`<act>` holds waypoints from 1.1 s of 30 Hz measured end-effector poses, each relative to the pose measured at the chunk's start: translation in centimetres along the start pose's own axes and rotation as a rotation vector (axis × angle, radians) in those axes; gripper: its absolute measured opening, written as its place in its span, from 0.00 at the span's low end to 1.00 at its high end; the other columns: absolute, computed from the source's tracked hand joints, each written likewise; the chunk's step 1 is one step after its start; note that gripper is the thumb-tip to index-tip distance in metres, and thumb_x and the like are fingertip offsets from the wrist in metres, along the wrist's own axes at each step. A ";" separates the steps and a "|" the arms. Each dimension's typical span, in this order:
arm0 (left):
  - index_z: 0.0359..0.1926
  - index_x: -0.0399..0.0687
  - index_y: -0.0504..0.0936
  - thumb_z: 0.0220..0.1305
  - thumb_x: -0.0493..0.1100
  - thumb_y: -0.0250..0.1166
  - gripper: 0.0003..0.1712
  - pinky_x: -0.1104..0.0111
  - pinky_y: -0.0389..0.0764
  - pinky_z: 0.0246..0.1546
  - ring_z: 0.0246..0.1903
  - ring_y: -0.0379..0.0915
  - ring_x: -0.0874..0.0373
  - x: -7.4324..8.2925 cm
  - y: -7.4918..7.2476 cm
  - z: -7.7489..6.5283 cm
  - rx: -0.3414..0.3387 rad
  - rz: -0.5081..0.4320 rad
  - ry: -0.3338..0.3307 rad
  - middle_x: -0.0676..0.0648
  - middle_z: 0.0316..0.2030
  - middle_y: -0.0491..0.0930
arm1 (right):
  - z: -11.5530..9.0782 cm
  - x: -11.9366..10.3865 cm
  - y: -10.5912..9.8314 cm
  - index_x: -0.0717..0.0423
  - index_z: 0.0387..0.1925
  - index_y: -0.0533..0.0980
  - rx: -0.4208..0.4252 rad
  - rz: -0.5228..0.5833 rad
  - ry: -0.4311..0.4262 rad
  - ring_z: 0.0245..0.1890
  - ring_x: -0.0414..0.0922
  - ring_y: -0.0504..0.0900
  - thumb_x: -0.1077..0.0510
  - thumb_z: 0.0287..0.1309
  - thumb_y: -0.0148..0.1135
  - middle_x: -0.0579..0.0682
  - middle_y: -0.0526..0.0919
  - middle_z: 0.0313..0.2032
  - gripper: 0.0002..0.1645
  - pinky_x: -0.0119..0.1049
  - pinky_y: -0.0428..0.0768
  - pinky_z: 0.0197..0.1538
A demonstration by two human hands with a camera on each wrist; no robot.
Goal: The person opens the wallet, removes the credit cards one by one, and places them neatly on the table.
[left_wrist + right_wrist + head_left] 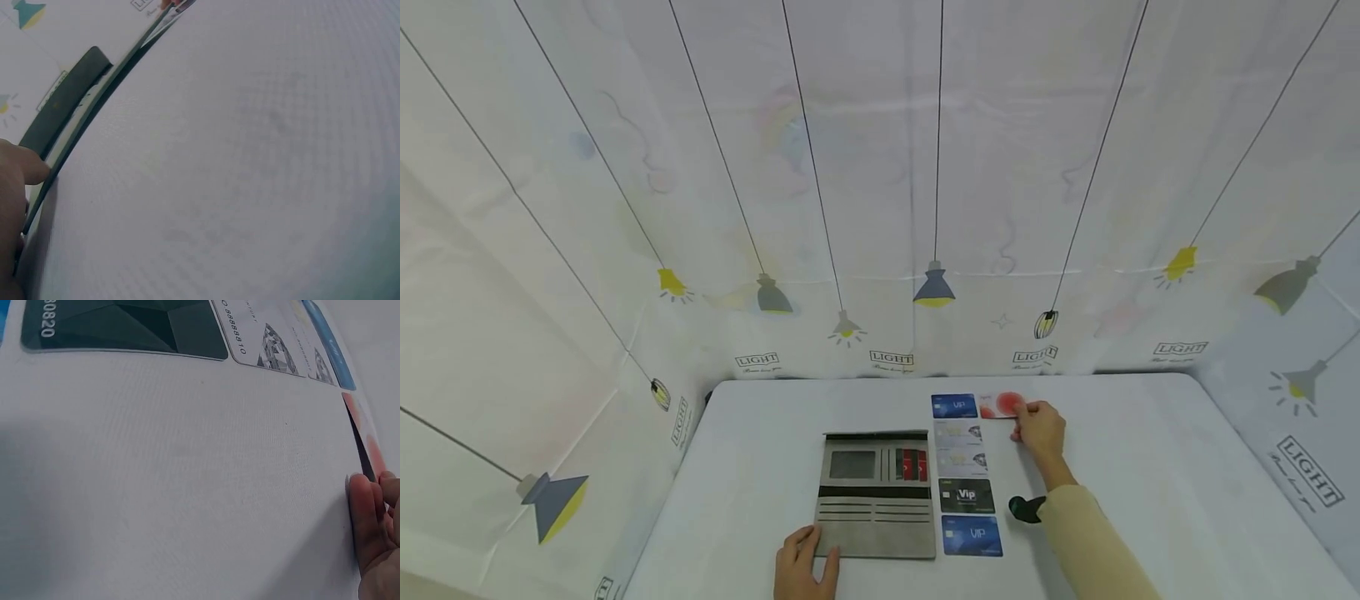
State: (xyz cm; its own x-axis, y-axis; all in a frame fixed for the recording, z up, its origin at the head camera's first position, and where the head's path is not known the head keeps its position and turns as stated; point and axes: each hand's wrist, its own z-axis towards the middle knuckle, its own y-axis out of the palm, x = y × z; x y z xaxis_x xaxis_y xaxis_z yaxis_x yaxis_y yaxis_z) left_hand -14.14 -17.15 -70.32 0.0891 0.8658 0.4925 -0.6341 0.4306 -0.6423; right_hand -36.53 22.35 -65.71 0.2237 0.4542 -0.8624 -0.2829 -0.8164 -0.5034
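Between its thumb and fingertips my right hand [1041, 429] pinches the right end of a white card with red circles [997, 405]. In the right wrist view this card [373, 453] tilts up, with a dark gap under its near edge. Its left end lies beside the top blue VIP card [954, 406]. A grey bifold wallet [880, 542] lies unfolded on the table, with red cards [912, 465] in its upper slots. My left hand [805, 567] rests at the wallet's lower left corner, thumb at the front edge and fingers along the left side.
Right of the wallet runs a column of cards: two silver cards [958, 433] with diamond prints, a black Vip card [967, 496] and another blue VIP card [972, 536]. They lie on the white table [1150, 467]. Behind stands a white lamp-print backdrop [865, 208].
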 end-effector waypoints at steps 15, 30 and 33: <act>0.46 0.39 0.88 0.43 0.42 0.80 0.25 0.68 0.73 0.31 0.36 0.71 0.58 0.0 -0.1 -0.1 -0.010 0.017 -0.039 0.47 0.44 0.81 | -0.4 -1.4 0.4 0.67 0.39 0.75 0.060 -0.235 -0.003 0.17 0.44 0.79 0.53 0.70 0.57 0.53 0.80 0.17 0.17 0.36 0.71 0.28; 0.46 0.39 0.88 0.46 0.43 0.79 0.24 0.66 0.75 0.33 0.38 0.72 0.56 0.8 -0.4 0.2 -0.036 0.010 -0.090 0.48 0.45 0.81 | -0.1 -1.1 0.4 0.68 0.38 0.74 0.048 -0.270 -0.015 0.21 0.48 0.79 0.56 0.70 0.56 0.57 0.80 0.22 0.16 0.40 0.75 0.29; 0.46 0.39 0.88 0.46 0.44 0.78 0.24 0.66 0.75 0.32 0.38 0.72 0.56 0.7 -0.3 0.2 -0.033 0.020 -0.089 0.48 0.44 0.81 | -0.2 -1.0 0.6 0.68 0.40 0.74 0.054 -0.267 -0.009 0.20 0.47 0.79 0.54 0.71 0.55 0.57 0.81 0.23 0.17 0.39 0.73 0.29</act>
State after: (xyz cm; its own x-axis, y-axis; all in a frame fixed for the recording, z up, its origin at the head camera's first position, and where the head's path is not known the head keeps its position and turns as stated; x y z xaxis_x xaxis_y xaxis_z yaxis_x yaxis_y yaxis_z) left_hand -14.01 -16.68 -69.66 0.0069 0.8485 0.5291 -0.6095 0.4230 -0.6705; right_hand -36.72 21.38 -65.16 0.2887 0.6543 -0.6990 -0.2642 -0.6473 -0.7150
